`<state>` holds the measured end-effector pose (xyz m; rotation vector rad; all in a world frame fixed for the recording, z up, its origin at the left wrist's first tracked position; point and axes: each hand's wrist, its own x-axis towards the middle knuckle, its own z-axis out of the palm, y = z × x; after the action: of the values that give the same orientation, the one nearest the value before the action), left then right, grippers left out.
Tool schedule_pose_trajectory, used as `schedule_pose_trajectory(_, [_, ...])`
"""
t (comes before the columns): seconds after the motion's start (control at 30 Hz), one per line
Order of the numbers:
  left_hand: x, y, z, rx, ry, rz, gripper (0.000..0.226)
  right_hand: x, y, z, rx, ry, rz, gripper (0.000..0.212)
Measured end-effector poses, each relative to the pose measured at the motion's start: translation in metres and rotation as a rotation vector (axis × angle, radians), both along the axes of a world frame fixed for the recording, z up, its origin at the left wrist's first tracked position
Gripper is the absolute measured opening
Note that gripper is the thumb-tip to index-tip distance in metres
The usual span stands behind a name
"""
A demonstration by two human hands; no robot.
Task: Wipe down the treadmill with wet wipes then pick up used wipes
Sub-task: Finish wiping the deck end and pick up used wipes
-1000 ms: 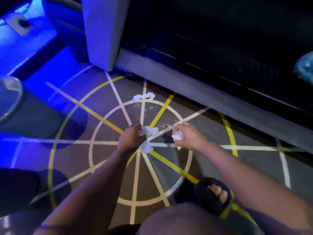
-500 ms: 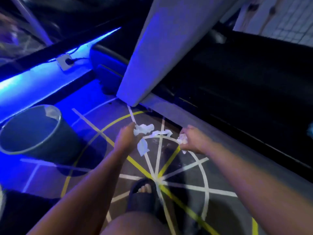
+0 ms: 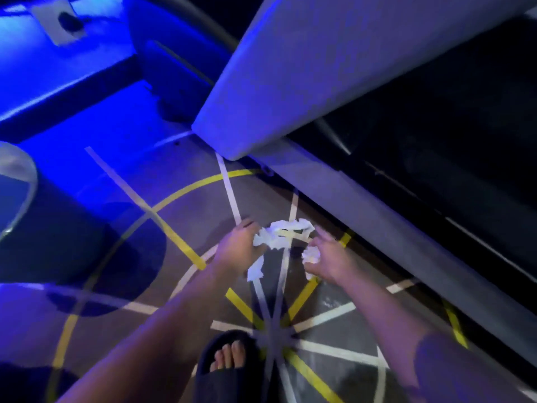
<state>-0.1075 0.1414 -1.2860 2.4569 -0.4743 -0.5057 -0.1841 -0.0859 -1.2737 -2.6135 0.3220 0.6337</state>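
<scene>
- on the floor (image 3: 200, 222) just beside the treadmill (image 3: 377, 222), among the taped lines, lies the loose wipe (image 3: 292, 226), a thin twisted strip just ahead of both my hands.
- my left hand (image 3: 236, 251) has its fingers curled round a crumpled wipe (image 3: 266, 242), and a tail of it hangs below my palm. its upper edge meets the loose wipe, and i cannot tell whether the two touch.
- my right hand (image 3: 334, 264) holds a balled wipe (image 3: 311, 254) tucked against the palm. the forefinger is stretched out, its tip just beside the loose wipe's right end.
- i judge this to be the pick-up step, with the wiping over: both hands carry used wipes and only this one shows on the floor.
- the next move calls for a small pinch with the free forefinger and thumb, low to the floor, without loosening the palm and dropping the ball.
- after that the bin (image 3: 17, 181), well apart on my left, looks the likely place for them.
- the treadmill's grey side rail (image 3: 421, 251) runs just beyond the wipes, its upright post (image 3: 319, 68) rises over them, and the dark belt (image 3: 436, 135) lies behind.
- hard to make out:
  - blue light and blur soften the wipes' edges.
  - my left fingertips are hidden behind the paper.
  - the bin is cut off by the frame edge.
  - anything under the rail, beneath my arms or under my sandalled foot (image 3: 229, 362) is out of sight.
</scene>
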Motion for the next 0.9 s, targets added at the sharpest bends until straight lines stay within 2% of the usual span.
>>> schedule_pose_trajectory(0.13, [0.021, -0.038, -0.027, 0.073, 0.008, -0.091, 0.034, 0.015, -0.01, -0.03, 0.076, -0.048, -0.006, 0.051])
schedule_pose_trajectory(0.23, [0.017, -0.053, -0.036, 0.08, 0.006, -0.015, 0.034, 0.029, -0.009, -0.048, 0.143, -0.062, -0.04, 0.053])
schedule_pose_trajectory(0.3, [0.005, -0.055, -0.038, 0.004, 0.018, 0.095, 0.037, 0.034, -0.002, -0.051, 0.211, -0.093, -0.127, 0.058])
schedule_pose_trajectory(0.37, [-0.003, -0.058, -0.038, -0.164, 0.142, 0.223, 0.043, 0.029, 0.005, -0.051, 0.371, -0.129, -0.259, 0.078])
schedule_pose_trajectory(0.43, [-0.011, -0.059, -0.032, -0.366, 0.343, 0.317, 0.034, 0.013, 0.014, -0.05, 0.577, -0.069, -0.316, 0.113])
schedule_pose_trajectory(0.5, [-0.024, -0.061, -0.026, -0.562, 0.502, 0.32, 0.022, -0.008, 0.018, -0.051, 0.585, -0.044, -0.3, 0.129])
schedule_pose_trajectory(0.57, [-0.039, -0.063, -0.022, -0.6, 0.545, 0.253, 0.02, -0.03, 0.023, -0.05, 0.508, -0.12, -0.32, 0.113])
schedule_pose_trajectory(0.63, [-0.055, -0.065, -0.019, -0.516, 0.537, 0.126, 0.01, -0.05, 0.03, -0.05, 0.454, -0.276, -0.358, 0.078])
schedule_pose_trajectory(0.7, [-0.065, -0.063, -0.024, -0.383, 0.38, 0.041, 0.026, -0.069, 0.033, -0.048, 0.363, -0.419, -0.39, 0.048])
schedule_pose_trajectory(0.73, [-0.067, -0.059, -0.025, -0.365, 0.306, 0.079, 0.029, -0.078, 0.029, -0.047, 0.263, -0.49, -0.416, 0.039])
schedule_pose_trajectory(0.83, [-0.072, -0.037, -0.033, -0.393, 0.114, 0.222, 0.03, -0.112, -0.015, -0.048, -0.116, -0.534, -0.525, 0.036])
schedule_pose_trajectory(0.9, [-0.079, -0.018, -0.041, -0.232, -0.035, 0.148, 0.023, -0.134, -0.049, -0.053, -0.337, -0.469, -0.551, 0.042])
